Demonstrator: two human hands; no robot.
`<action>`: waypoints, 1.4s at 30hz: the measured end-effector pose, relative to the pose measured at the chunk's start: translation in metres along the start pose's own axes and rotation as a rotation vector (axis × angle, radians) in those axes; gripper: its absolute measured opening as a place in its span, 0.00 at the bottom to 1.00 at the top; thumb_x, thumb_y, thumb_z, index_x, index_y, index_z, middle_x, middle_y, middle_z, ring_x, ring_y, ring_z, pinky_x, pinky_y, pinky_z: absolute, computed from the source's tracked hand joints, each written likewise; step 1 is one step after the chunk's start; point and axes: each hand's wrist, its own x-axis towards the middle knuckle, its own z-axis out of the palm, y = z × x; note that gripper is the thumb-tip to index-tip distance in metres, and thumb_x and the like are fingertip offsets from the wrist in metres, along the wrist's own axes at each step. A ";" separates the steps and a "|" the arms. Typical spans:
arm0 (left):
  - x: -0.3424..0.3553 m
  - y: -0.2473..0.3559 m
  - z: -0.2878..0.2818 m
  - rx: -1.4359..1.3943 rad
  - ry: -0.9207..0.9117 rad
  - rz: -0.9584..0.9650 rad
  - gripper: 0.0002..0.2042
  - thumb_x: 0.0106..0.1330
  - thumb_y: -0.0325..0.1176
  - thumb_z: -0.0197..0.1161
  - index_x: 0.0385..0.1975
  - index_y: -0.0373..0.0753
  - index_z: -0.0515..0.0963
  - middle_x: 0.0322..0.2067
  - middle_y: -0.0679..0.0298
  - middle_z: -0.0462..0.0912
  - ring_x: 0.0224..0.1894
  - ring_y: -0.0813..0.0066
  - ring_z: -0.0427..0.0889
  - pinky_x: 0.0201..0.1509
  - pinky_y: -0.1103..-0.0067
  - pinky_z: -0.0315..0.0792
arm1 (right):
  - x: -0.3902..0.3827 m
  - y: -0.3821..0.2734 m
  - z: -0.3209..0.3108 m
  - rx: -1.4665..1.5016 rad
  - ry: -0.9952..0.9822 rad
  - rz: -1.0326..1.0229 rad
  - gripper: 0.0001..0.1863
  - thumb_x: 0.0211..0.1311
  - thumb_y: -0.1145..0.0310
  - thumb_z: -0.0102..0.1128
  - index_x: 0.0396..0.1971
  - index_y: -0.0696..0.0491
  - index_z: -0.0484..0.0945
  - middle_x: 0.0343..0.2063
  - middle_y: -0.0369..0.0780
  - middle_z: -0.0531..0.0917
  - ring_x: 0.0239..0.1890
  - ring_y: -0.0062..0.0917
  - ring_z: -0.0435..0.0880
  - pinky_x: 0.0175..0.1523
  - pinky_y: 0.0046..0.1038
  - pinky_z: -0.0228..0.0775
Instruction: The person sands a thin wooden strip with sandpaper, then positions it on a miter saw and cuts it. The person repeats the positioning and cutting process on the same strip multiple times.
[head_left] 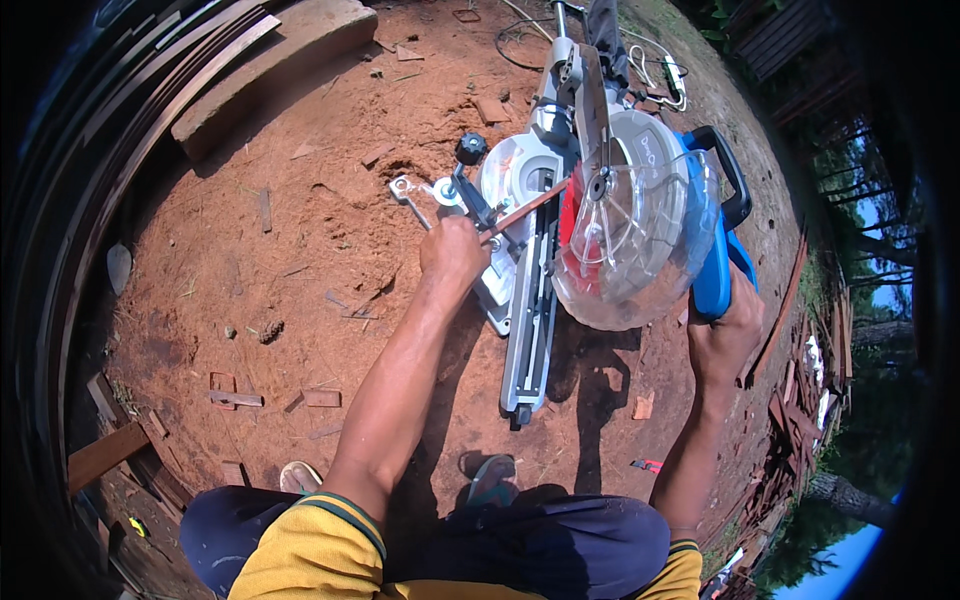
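Observation:
A mitre saw (530, 330) with a grey metal base stands on the ground before me. Its clear round blade guard (625, 250) hangs to the right of the base's slotted arm. My right hand (727, 330) is wrapped round the saw's blue and black handle (712, 270). At the left of the base my left hand (454, 253) is closed on a thin wooden strip (530, 207), which runs up and right towards the red part beside the guard. The fingertips of the left hand are partly hidden. A black clamp knob (471, 149) rises just beyond that hand.
Long wooden boards (160, 110) are stacked along the left, beside a thick plank (270, 80). Scrap wood (800, 400) lies heaped at the right. A white power strip with cable (672, 75) lies behind the saw. Offcuts and sawdust cover the reddish ground.

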 end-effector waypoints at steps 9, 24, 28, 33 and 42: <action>-0.001 0.001 -0.002 -0.008 0.003 0.003 0.20 0.60 0.43 0.76 0.41 0.31 0.87 0.40 0.48 0.89 0.43 0.52 0.91 0.47 0.64 0.85 | 0.001 0.001 -0.001 0.028 -0.002 -0.012 0.26 0.50 0.76 0.71 0.53 0.56 0.84 0.49 0.46 0.88 0.55 0.42 0.85 0.65 0.41 0.70; 0.002 0.001 -0.001 0.009 -0.025 -0.008 0.22 0.60 0.46 0.76 0.42 0.31 0.87 0.40 0.49 0.89 0.43 0.54 0.91 0.47 0.65 0.86 | 0.000 0.003 -0.001 0.038 -0.018 -0.005 0.28 0.49 0.77 0.71 0.55 0.56 0.83 0.50 0.47 0.88 0.56 0.42 0.85 0.65 0.41 0.70; 0.003 0.000 0.002 -0.001 -0.023 -0.004 0.22 0.59 0.46 0.76 0.42 0.31 0.87 0.41 0.48 0.89 0.44 0.53 0.91 0.48 0.65 0.86 | 0.000 0.003 -0.001 0.025 -0.026 0.002 0.28 0.49 0.77 0.71 0.55 0.56 0.83 0.50 0.47 0.88 0.57 0.41 0.85 0.66 0.41 0.69; 0.004 -0.001 0.003 -0.009 -0.013 -0.001 0.22 0.60 0.45 0.76 0.42 0.30 0.87 0.41 0.48 0.89 0.44 0.53 0.91 0.49 0.65 0.86 | 0.000 0.003 -0.002 0.037 -0.030 0.004 0.28 0.49 0.77 0.71 0.55 0.56 0.83 0.50 0.46 0.88 0.57 0.41 0.85 0.67 0.41 0.68; 0.003 0.002 -0.001 0.008 -0.032 -0.017 0.22 0.59 0.46 0.77 0.41 0.30 0.87 0.41 0.48 0.89 0.43 0.53 0.91 0.47 0.65 0.86 | -0.001 0.005 -0.002 0.027 -0.042 0.006 0.28 0.49 0.77 0.71 0.56 0.56 0.83 0.50 0.46 0.88 0.57 0.41 0.85 0.67 0.41 0.68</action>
